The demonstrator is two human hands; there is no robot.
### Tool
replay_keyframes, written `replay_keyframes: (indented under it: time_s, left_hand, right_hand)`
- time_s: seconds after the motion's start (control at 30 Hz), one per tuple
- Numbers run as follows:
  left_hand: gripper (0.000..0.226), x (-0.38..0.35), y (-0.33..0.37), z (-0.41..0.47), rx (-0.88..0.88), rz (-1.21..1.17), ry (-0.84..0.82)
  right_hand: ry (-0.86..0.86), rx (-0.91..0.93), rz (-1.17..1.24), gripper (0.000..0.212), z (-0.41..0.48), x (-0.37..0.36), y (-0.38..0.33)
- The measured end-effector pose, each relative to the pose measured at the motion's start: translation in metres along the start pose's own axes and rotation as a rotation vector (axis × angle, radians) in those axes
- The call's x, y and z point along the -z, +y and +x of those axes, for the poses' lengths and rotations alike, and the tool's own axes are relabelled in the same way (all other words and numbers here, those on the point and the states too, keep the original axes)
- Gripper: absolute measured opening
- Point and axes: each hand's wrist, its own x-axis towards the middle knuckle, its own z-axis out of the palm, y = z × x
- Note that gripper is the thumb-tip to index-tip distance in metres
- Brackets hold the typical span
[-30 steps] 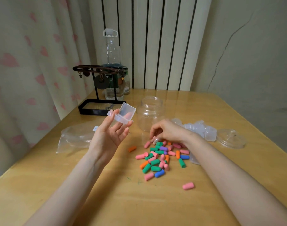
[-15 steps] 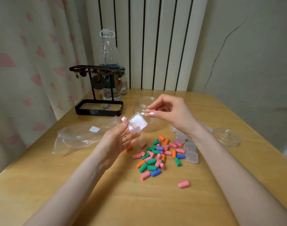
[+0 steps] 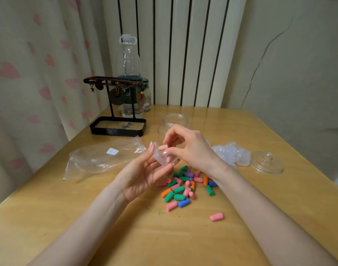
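Item: small clear case, hinged plastic, held above the table just in front of the loose plugs. Left hand: palm up, thumb and fingertips curled round the case from below and behind, gripping it. Right hand: fingers curled, thumb and forefinger pinching at the case's upper edge, so the two hands meet on it; whether a plug sits between those fingertips cannot be told. Stock: foam earplugs, pink, green, orange, blue and purple, heaped directly under the hands; one stray pink plug lying apart, nearer the person. Nearby: open clear jar behind the hands, its glass lid off to the right, a heap of spare clear cases between them, a flat plastic bag to the left, a jewellery stand and a tall bottle at the far edge. Risks, judged: the case is slick and held by fingertips only, so a hard press from the right hand could twist it out of the left and drop it into the heap, scattering plugs; a plug not seated fully could spring back and jam the lid or pop out; round plugs roll easily, and one knocked from the heap by the right wrist may travel toward the table edge; a backward sweep could tip the light jar
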Motion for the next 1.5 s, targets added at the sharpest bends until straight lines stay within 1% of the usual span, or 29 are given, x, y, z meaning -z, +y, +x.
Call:
replay_keyframes:
  time_s: [0.07,0.17,0.23,0.33,0.4,0.5,0.6,0.7,0.77,0.83,0.9,1.0,1.07,1.13,1.2,1.27,1.37,1.43,1.5]
  left_hand:
    - [0.053,0.000,0.000,0.000,0.021,-0.008,-0.013]
    - [0.050,0.003,-0.001,0.000,0.077,-0.095,-0.073]
    - [0.051,0.005,-0.001,0.000,0.099,-0.147,-0.135]
    - [0.043,0.005,-0.001,0.000,0.096,-0.144,-0.177]
    - [0.051,0.004,-0.001,-0.001,0.099,-0.152,-0.213]
    - [0.049,0.005,0.001,0.000,0.078,-0.138,-0.228]
    - [0.063,0.006,0.003,-0.001,0.069,-0.127,-0.251]
    - [0.062,0.005,0.003,-0.002,0.082,-0.148,-0.261]
    - [0.054,0.003,0.003,-0.003,0.079,-0.133,-0.259]
    - [0.046,0.002,0.003,-0.003,0.084,-0.134,-0.240]
    - [0.050,0.002,0.002,-0.003,0.100,-0.147,-0.235]
    - [0.055,0.002,-0.001,-0.002,0.136,-0.148,-0.248]
    - [0.060,0.002,-0.002,-0.001,0.166,-0.119,-0.229]
    - [0.061,0.002,-0.004,-0.002,0.190,-0.097,-0.232]
    - [0.063,0.001,-0.004,-0.002,0.208,-0.088,-0.250]
    - [0.062,0.002,-0.006,-0.001,0.212,-0.084,-0.264]
    - [0.060,0.001,-0.005,-0.001,0.200,-0.155,-0.288]
    - [0.059,0.002,-0.003,-0.001,0.199,-0.220,-0.276]
    - [0.057,0.003,0.000,-0.001,0.210,-0.275,-0.247]
  right_hand:
    - [-0.017,-0.002,-0.010,0.011,-0.001,0.000,-0.003]
    - [-0.072,-0.026,-0.022,0.005,-0.001,0.000,-0.004]
    - [-0.107,-0.042,-0.031,0.010,0.000,0.003,-0.003]
    - [-0.167,-0.059,-0.046,0.016,-0.001,0.008,-0.005]
    - [-0.176,-0.043,-0.093,0.016,-0.001,0.007,-0.006]
    - [-0.169,-0.029,-0.146,0.019,-0.001,0.008,-0.008]
    - [-0.228,0.054,-0.337,0.015,0.001,0.013,-0.005]
    - [-0.268,0.077,-0.417,0.018,0.003,0.014,-0.005]
    - [-0.222,0.107,-0.384,0.021,0.004,0.014,-0.007]
    - [-0.143,0.105,-0.294,0.025,0.004,0.016,-0.008]
    - [-0.100,0.081,-0.250,0.025,0.005,0.018,-0.008]
    - [-0.075,0.113,-0.238,0.026,0.005,0.016,-0.007]
    - [-0.083,0.150,-0.254,0.030,0.005,0.013,-0.005]
    - [-0.138,0.178,-0.327,0.039,0.005,0.010,-0.003]
    - [-0.181,0.179,-0.361,0.043,0.005,0.007,-0.001]
    - [-0.165,0.171,-0.295,0.037,0.005,0.005,-0.001]
    - [-0.099,0.107,-0.129,0.024,0.005,0.008,-0.005]
    - [-0.054,0.060,-0.013,0.015,0.005,0.011,-0.008]
    - [0.006,0.019,0.045,0.009,0.006,0.016,-0.009]
